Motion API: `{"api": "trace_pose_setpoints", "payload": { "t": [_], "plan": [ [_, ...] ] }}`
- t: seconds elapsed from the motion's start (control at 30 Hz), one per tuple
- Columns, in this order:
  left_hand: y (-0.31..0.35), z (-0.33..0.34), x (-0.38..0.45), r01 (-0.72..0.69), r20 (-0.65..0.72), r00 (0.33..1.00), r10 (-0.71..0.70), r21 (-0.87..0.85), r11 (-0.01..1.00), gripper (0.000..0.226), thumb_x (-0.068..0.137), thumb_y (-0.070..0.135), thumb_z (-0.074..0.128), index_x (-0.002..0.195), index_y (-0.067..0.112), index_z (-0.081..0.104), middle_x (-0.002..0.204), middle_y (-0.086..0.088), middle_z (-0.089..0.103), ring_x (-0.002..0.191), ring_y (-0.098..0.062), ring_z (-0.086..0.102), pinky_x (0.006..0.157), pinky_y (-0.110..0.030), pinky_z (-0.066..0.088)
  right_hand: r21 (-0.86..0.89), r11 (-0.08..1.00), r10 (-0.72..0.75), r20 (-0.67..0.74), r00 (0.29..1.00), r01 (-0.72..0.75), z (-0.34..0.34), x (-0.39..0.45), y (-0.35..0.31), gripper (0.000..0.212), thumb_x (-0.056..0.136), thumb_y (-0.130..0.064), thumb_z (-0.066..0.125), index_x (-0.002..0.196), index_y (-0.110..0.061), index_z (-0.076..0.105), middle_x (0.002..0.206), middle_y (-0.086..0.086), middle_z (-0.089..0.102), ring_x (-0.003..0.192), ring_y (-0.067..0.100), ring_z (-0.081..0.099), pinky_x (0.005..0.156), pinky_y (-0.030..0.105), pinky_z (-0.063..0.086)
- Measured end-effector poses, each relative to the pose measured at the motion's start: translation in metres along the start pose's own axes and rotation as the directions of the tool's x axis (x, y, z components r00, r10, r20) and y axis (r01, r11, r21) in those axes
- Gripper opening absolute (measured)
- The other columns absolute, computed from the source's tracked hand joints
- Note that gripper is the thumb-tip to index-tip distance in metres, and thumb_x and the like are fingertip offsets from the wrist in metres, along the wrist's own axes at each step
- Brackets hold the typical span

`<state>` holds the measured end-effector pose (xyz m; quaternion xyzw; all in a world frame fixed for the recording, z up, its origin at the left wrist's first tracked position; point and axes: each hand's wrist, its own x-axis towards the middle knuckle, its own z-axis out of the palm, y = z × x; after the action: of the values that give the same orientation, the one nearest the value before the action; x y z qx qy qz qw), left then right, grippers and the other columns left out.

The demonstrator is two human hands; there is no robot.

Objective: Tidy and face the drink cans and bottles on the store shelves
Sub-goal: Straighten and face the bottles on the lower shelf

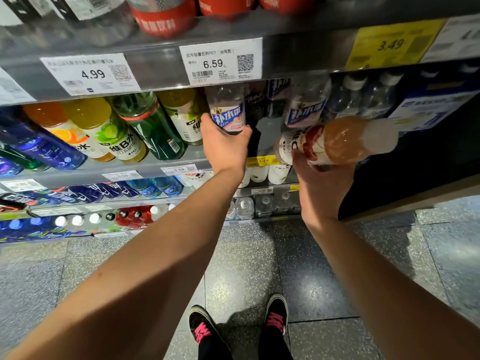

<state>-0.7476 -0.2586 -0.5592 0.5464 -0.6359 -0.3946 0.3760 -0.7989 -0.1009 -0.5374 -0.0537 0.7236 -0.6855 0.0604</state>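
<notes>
My left hand (224,144) grips the lower part of a clear bottle with a blue and white label (227,110) standing at the front of the middle shelf. My right hand (320,183) holds a peach-coloured bottle with a white cap (342,141) tipped on its side, cap pointing right, in front of the same shelf. A second blue-and-white labelled bottle (305,107) stands just behind it. To the left stand orange (59,126), yellow-green (109,131) and dark green (150,126) bottles.
Price tags reading 4.99 (91,74), 6.59 (220,62) and a yellow 3.49 (392,45) hang on the upper shelf's edge. Red-labelled bottles (163,16) stand above. Lower shelves (78,193) hold blue and red bottles. My shoes (241,326) are on the tiled floor.
</notes>
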Motion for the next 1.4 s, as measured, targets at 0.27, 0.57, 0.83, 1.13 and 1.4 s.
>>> {"api": "trace_pose_setpoints", "payload": {
  "t": [0.27,0.57,0.83,1.13,1.4],
  "plan": [
    [0.019,0.03,-0.031,-0.061,0.183,0.981,0.065,-0.028,0.998,0.066,0.058,0.034,0.095,0.108,0.019,0.053,0.104,0.003,0.07,0.095,-0.012,0.068,0.085,-0.036,0.057,-0.093,0.993,-0.057,0.122,0.991,0.068,-0.013,0.015,-0.014,0.072,0.064,-0.042,0.086,0.119,-0.004,0.059,0.107,0.002,0.071,0.098,0.006,0.069,0.087,0.018,0.053],
    [0.011,0.016,-0.036,-0.06,0.356,0.929,0.103,-0.129,0.99,0.072,0.069,0.008,0.085,0.132,0.014,0.05,0.122,-0.003,0.066,0.11,-0.006,0.064,0.096,-0.02,0.052,-0.132,0.987,-0.062,0.179,0.982,0.086,-0.025,0.021,-0.018,0.066,0.067,-0.028,0.089,0.121,-0.006,0.057,0.107,0.0,0.071,0.096,0.0,0.069,0.085,0.016,0.053],
    [-0.003,-0.037,-0.027,-0.091,0.053,0.994,0.097,-0.107,0.99,0.035,0.083,0.009,0.059,0.118,0.012,0.062,0.113,-0.006,0.065,0.103,-0.019,0.064,0.096,-0.04,0.053,-0.258,0.943,-0.14,0.26,0.955,0.208,0.022,-0.017,-0.017,0.078,0.061,-0.052,0.086,0.114,0.0,0.063,0.108,0.008,0.071,0.096,0.014,0.068,0.09,0.002,0.042],
    [-0.014,-0.064,0.001,0.033,-0.138,0.989,-0.051,-0.132,0.991,0.034,0.089,0.016,0.073,0.12,0.004,0.065,0.113,-0.006,0.069,0.096,-0.01,0.063,0.084,-0.001,0.042,-0.299,0.908,-0.166,0.389,0.906,0.294,0.097,-0.028,-0.02,0.077,0.071,-0.033,0.087,0.133,-0.006,0.05,0.124,0.009,0.066,0.109,0.018,0.064,0.092,0.015,0.048],
    [-0.028,-0.099,0.006,0.032,-0.241,0.968,-0.063,-0.131,0.991,0.027,0.082,0.016,0.079,0.104,0.01,0.065,0.1,-0.004,0.066,0.09,-0.014,0.062,0.087,-0.025,0.052,-0.444,0.837,-0.095,0.458,0.884,0.32,0.137,-0.005,-0.003,0.048,0.083,-0.015,0.08,0.12,-0.007,0.05,0.113,0.008,0.064,0.105,0.023,0.065,0.065,0.002,0.038]
  ]
}}
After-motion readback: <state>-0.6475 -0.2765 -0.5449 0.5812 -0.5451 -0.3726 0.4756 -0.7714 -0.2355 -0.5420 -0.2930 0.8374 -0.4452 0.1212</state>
